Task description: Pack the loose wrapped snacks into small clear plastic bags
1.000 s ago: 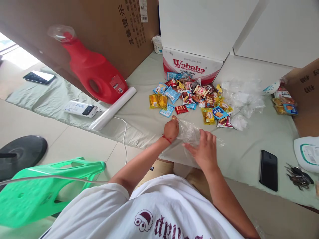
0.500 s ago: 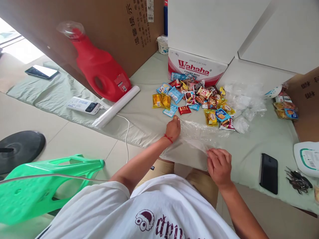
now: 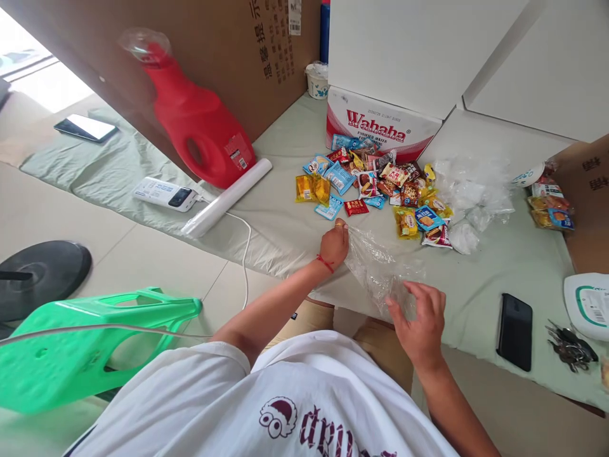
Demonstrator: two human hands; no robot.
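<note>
A thin clear plastic bag stretches between my hands over the near edge of the green cloth. My left hand, with a red string on its wrist, is closed on the bag's left corner. My right hand is beside the bag's right part, thumb and fingers spread apart. Beyond the bag lies a pile of small wrapped snacks in blue, red, yellow and brown. Crumpled clear bags lie right of the pile.
A Wahaha box stands behind the snacks. To the left are a red jug, a plastic roll, a power bank and a green stool. A black phone and keys lie right.
My right hand has opened from its pinch on the bag. The bag hangs in a wider, more spread shape. My left hand keeps its hold, and the view has shifted slightly.
</note>
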